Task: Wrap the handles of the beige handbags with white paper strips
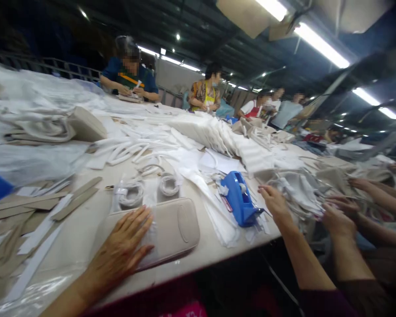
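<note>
My left hand [128,240] lies flat, fingers stretched out, on a small beige bag [171,224] with rounded corners. Some clear wrapping covers the bag's left part, under the palm. Just behind the bag are two coiled straps [132,194] in clear plastic. My right hand [277,204] is raised beside a blue tape dispenser [239,198], to the right of it. Its thumb and fingers are drawn together at the tips; whatever is between them, if anything, is too small to make out. Bits of tape or film cling around the dispenser.
Beige and white strips [26,220] lie at the left, with a folded beige bag [86,125] behind. A stack of white foam sheets [214,134] runs across the middle. At right, a co-worker's hands [339,220] work close by at a heap of pale material [297,189]. Several people stand across the table.
</note>
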The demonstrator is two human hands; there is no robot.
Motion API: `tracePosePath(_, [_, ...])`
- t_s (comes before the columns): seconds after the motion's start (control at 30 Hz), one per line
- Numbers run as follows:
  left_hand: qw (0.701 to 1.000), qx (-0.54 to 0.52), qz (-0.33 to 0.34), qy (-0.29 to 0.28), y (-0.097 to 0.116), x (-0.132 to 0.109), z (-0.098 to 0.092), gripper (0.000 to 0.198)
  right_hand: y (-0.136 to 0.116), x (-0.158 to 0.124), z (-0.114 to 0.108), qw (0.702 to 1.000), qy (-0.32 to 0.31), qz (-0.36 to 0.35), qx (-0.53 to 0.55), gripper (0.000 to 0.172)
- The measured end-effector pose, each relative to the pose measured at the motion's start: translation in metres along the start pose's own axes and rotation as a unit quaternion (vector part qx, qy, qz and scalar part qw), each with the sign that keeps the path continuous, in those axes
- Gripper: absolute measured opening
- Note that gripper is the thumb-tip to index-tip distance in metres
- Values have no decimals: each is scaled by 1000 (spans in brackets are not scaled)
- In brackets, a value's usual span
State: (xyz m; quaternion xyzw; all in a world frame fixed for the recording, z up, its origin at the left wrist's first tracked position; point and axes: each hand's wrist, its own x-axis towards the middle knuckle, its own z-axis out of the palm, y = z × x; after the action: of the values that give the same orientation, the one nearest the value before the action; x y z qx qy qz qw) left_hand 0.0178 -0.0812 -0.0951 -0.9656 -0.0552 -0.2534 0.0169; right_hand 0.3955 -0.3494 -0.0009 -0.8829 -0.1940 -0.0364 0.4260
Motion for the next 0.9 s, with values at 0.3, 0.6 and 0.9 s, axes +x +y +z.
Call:
tracePosePath(0.3, [999, 27, 22, 20, -1, 2, 4, 61, 4, -8, -10, 971, -146, 132, 138, 38])
tracePosePath(0.6, [997, 66, 34, 30, -2, 2, 7, 64, 6, -38, -31, 955, -7, 69, 289, 39])
tracePosePath(0.9, [999, 23, 9, 21, -5, -1, 13, 63, 64, -84, -6, 936, -69, 197, 282, 32])
